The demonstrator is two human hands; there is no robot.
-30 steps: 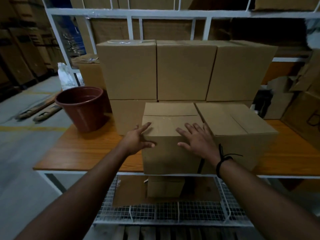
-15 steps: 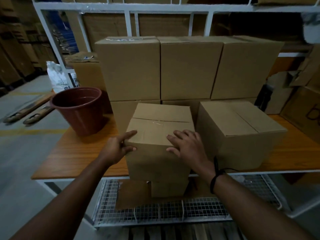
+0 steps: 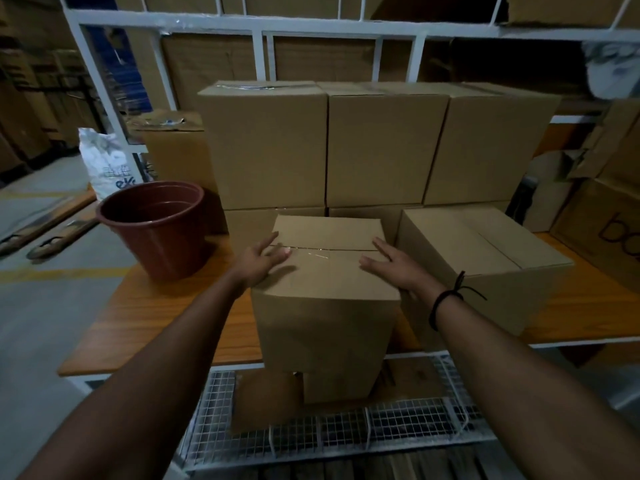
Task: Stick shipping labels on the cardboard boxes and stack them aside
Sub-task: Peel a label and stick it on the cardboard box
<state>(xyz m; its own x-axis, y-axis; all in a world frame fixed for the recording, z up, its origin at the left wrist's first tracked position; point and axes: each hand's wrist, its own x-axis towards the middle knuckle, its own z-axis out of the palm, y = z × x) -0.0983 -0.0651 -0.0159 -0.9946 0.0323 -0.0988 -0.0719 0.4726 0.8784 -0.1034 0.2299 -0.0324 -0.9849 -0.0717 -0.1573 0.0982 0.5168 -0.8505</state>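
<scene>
A plain cardboard box (image 3: 329, 306) with a taped top seam sits at the front edge of the wooden table (image 3: 166, 317), overhanging it slightly. My left hand (image 3: 259, 261) lies flat on the box's top left, fingers straight. My right hand (image 3: 394, 265) lies flat on the top right, fingers stretched toward the far edge. A second box (image 3: 485, 261) stands just to the right on the table. No shipping label shows on any box.
Several stacked boxes (image 3: 377, 143) form a wall behind. A brown plastic pot (image 3: 156, 226) stands at the table's left. A wire shelf (image 3: 332, 434) below holds a small box and flat cardboard. White rack posts (image 3: 104, 81) frame the back.
The box has slid left and toward the table's front edge, away from the second box. Both hands moved from the near top edge onto the top's left and right sides.
</scene>
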